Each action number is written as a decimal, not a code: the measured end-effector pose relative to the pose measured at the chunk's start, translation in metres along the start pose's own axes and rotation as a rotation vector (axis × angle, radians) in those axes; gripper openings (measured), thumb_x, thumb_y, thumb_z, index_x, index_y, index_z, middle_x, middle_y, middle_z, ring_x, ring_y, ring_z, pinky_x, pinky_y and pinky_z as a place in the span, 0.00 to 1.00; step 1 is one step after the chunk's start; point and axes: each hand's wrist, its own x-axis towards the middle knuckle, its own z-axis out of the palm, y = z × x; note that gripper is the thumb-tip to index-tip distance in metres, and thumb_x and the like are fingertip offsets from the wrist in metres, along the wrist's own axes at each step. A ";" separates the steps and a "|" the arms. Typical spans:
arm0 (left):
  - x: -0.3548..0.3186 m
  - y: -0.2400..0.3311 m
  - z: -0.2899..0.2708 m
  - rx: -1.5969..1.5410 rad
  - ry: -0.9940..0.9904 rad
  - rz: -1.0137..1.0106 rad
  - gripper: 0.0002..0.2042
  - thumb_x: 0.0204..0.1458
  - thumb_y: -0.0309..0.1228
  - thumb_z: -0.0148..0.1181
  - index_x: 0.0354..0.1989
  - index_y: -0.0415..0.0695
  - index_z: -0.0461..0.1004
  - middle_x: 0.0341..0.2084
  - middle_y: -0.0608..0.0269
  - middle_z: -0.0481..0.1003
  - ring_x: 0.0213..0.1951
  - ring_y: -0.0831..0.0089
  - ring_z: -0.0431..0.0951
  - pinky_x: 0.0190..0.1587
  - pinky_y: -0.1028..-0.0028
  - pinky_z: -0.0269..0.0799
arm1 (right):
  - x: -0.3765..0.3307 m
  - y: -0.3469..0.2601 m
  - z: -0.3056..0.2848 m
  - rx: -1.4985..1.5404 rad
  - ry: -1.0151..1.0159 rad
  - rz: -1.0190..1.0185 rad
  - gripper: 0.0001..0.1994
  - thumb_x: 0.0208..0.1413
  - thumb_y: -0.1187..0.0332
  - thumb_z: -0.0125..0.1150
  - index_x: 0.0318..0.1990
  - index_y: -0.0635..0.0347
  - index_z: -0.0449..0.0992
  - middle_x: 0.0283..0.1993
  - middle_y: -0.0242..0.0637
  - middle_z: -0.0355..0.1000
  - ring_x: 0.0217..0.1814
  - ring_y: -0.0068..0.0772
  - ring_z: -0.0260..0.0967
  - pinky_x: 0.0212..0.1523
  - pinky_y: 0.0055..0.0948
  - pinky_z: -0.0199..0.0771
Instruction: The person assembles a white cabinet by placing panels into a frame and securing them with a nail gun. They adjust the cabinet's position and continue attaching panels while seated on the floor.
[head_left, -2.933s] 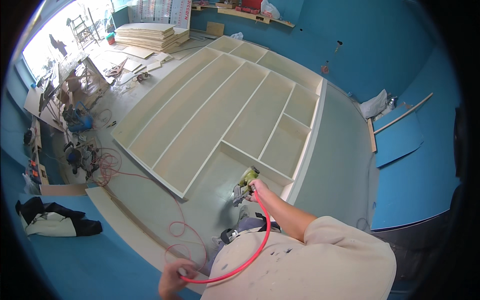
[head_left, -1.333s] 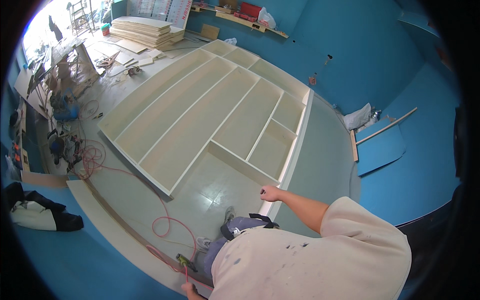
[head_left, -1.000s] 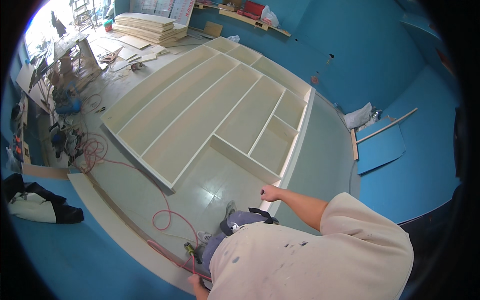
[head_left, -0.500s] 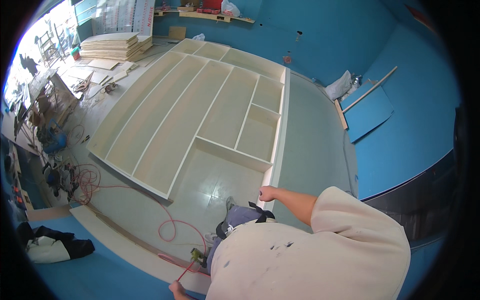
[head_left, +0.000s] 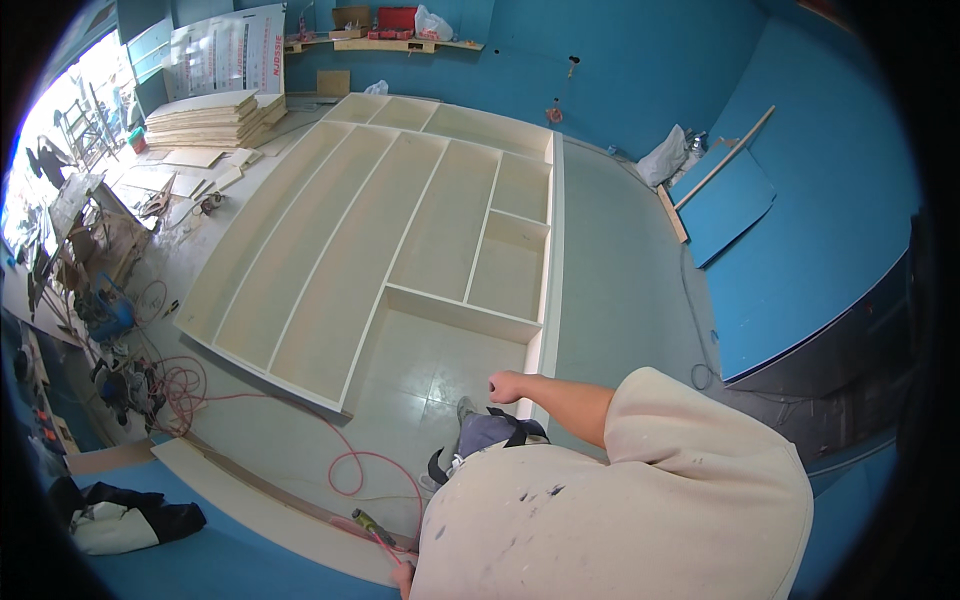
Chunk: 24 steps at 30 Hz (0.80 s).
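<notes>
Close to the lower edge, my left hand (head_left: 403, 576) is closed on a red hose (head_left: 386, 549). A small green and black tool (head_left: 372, 526) shows at that hose's end; its exact kind is unclear. My right hand (head_left: 506, 387) is a closed fist, held out over the right side board near the open corner of a cabinet frame. Whatever its fingers may hold is hidden. The large pale cabinet frame (head_left: 436, 295) lies flat on the floor, split by thin dividers into several long and short compartments. My legs stand by its open near corner.
More red hose (head_left: 350, 455) loops across the floor to a tangle at left. Stacked boards (head_left: 200, 122) stand far left. A long pale board (head_left: 250, 497) and a black and white cloth (head_left: 125, 518) are lower left. Blue panels (head_left: 735, 205) and a white sack (head_left: 664, 157) are at right.
My right hand has moved slightly left, off the side board's end. My left hand has shifted right with the hose, and the tool has swung left and lower. The view has tilted up a little.
</notes>
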 end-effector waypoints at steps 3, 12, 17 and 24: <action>-0.003 0.000 0.006 0.020 -0.034 -0.010 0.09 0.55 0.34 0.53 0.33 0.41 0.74 0.16 0.55 0.71 0.19 0.61 0.73 0.22 0.59 0.67 | -0.004 -0.010 -0.009 -0.017 -0.006 -0.051 0.19 0.45 0.60 0.59 0.41 0.64 0.80 0.43 0.54 0.78 0.45 0.53 0.76 0.46 0.44 0.75; -0.001 0.044 -0.018 0.118 -0.128 -0.058 0.10 0.56 0.37 0.52 0.35 0.43 0.74 0.17 0.52 0.73 0.22 0.56 0.76 0.25 0.55 0.71 | -0.005 0.011 -0.009 -0.033 0.024 -0.031 0.12 0.43 0.62 0.58 0.26 0.64 0.80 0.29 0.56 0.76 0.31 0.53 0.74 0.35 0.47 0.73; -0.005 0.072 -0.011 0.556 -0.133 0.408 0.09 0.55 0.35 0.53 0.34 0.43 0.75 0.16 0.55 0.72 0.21 0.59 0.75 0.25 0.58 0.71 | 0.016 0.028 -0.007 0.017 -0.014 -0.013 0.12 0.43 0.62 0.58 0.26 0.64 0.80 0.29 0.56 0.76 0.31 0.53 0.74 0.35 0.48 0.73; -0.032 0.131 0.036 0.536 -0.260 0.248 0.11 0.53 0.35 0.53 0.34 0.42 0.77 0.21 0.51 0.75 0.23 0.59 0.77 0.28 0.59 0.72 | 0.069 0.062 -0.025 0.114 0.030 -0.019 0.13 0.44 0.62 0.58 0.27 0.64 0.81 0.30 0.56 0.77 0.33 0.52 0.76 0.37 0.47 0.74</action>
